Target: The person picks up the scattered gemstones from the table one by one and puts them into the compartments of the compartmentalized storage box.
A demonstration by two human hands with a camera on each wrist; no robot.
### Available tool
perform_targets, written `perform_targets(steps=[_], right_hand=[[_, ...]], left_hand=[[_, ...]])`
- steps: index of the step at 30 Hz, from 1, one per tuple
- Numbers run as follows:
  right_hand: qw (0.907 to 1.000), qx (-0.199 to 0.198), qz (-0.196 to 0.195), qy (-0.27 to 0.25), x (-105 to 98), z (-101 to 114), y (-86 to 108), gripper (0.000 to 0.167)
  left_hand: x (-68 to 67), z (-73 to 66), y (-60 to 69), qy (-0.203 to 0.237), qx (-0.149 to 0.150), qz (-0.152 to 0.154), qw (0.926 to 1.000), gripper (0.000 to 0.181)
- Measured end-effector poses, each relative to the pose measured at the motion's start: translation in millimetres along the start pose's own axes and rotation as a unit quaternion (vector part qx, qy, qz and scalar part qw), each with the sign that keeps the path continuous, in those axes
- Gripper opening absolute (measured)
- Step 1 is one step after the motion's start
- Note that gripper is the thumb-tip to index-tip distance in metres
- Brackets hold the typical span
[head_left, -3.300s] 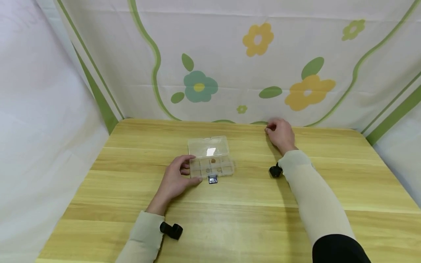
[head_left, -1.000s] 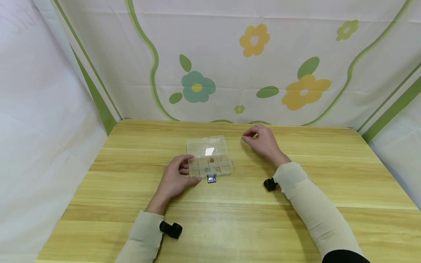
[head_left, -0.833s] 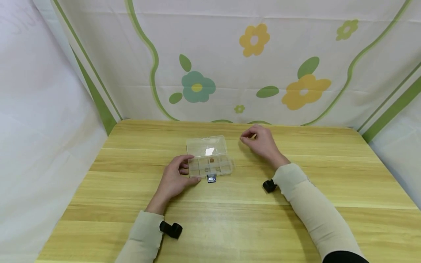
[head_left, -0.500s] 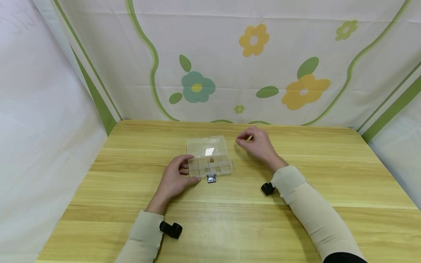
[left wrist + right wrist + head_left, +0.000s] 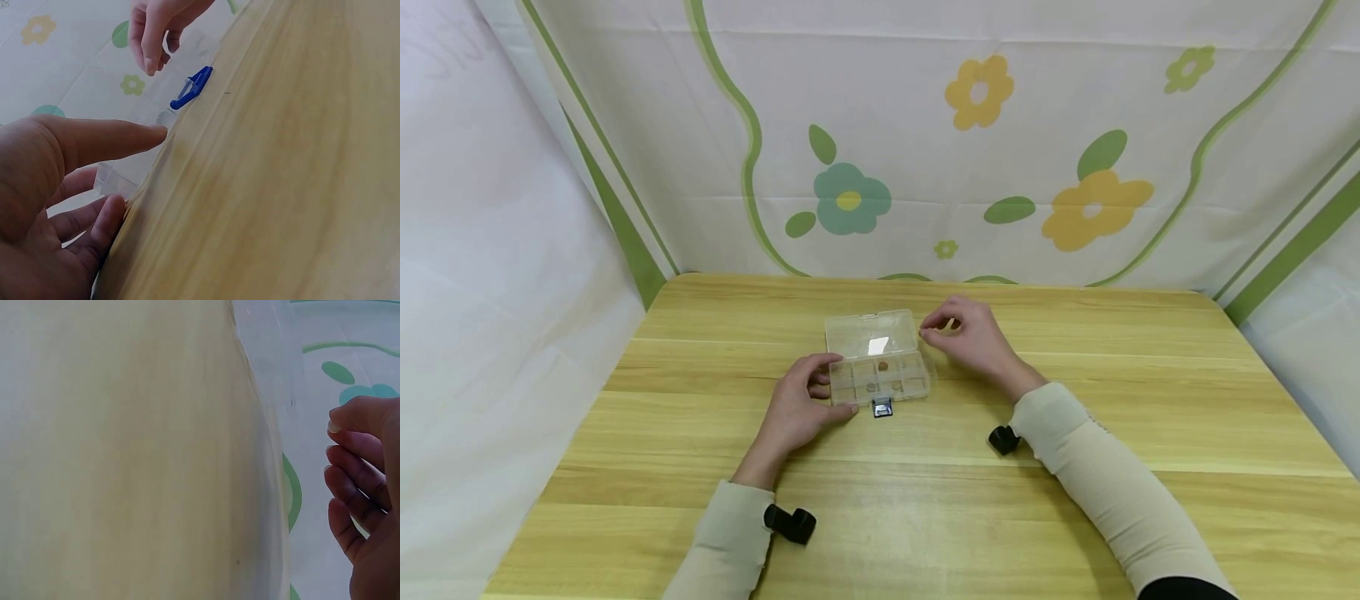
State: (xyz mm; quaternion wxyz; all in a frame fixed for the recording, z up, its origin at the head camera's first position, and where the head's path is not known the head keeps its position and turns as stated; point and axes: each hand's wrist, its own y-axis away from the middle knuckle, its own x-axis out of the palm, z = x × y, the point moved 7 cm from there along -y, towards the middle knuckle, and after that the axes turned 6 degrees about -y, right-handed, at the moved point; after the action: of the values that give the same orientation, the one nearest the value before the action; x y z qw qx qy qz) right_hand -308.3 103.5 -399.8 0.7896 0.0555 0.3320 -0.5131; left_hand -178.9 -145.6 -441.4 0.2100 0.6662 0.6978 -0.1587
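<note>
A clear plastic compartment box (image 5: 842, 372) lies on the table with its lid (image 5: 850, 336) folded back. In it are a small brown round piece (image 5: 883, 367) and two pale round pieces (image 5: 871, 387); their kind is unclear. My left hand (image 5: 796, 407) holds the box's left end, thumb at the front and fingers along the back. My right hand (image 5: 976, 337) hovers just right of the lid, thumb and forefinger pinched together. In the right wrist view a tiny whitish piece (image 5: 334, 427) shows between those fingertips. A blue latch (image 5: 194, 87) sticks out at the box's front.
The wooden table (image 5: 910, 517) reaches back to a white cloth (image 5: 917, 125) printed with flowers and leaves. Another white cloth (image 5: 497, 292) hangs at the left. Black wrist cameras (image 5: 792, 525) sit on both sleeves.
My right hand has come from the table's back edge leftward and nearer to the box, its fingertips pinched. The left hand and the box have stayed in place.
</note>
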Motion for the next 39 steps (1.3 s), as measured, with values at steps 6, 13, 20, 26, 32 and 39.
perform_targets(steps=[6,13,20,26,32,39], right_hand=[[0.9997,-0.016,0.016,0.004,9.3,5.0,-1.2,0.005],[0.9982,-0.039,0.044,0.008,23.0,16.0,-0.6,0.005],[0.9948,-0.051,0.088,-0.002,38.8,27.8,-0.1,0.007],[0.9912,-0.059,0.119,-0.006,48.6,34.4,-0.1,0.008],[0.9894,-0.065,0.13,0.005,56.5,40.0,-0.5,0.009],[0.9866,-0.087,0.134,0.03,64.0,46.6,-1.4,0.006]], left_hand=[[-0.1,0.4,0.2,-0.001,-0.002,0.001,1.0,0.076],[-0.3,0.7,0.0,0.001,-0.003,0.0,1.0,0.076],[-0.3,0.7,-0.2,0.008,0.004,-0.002,1.0,0.076],[-0.4,0.8,-0.2,0.009,0.003,-0.001,1.0,0.076],[-0.6,1.4,-0.4,0.009,0.002,0.001,1.0,0.075],[-0.4,2.6,-0.6,0.016,0.0,0.002,0.9999,0.075]])
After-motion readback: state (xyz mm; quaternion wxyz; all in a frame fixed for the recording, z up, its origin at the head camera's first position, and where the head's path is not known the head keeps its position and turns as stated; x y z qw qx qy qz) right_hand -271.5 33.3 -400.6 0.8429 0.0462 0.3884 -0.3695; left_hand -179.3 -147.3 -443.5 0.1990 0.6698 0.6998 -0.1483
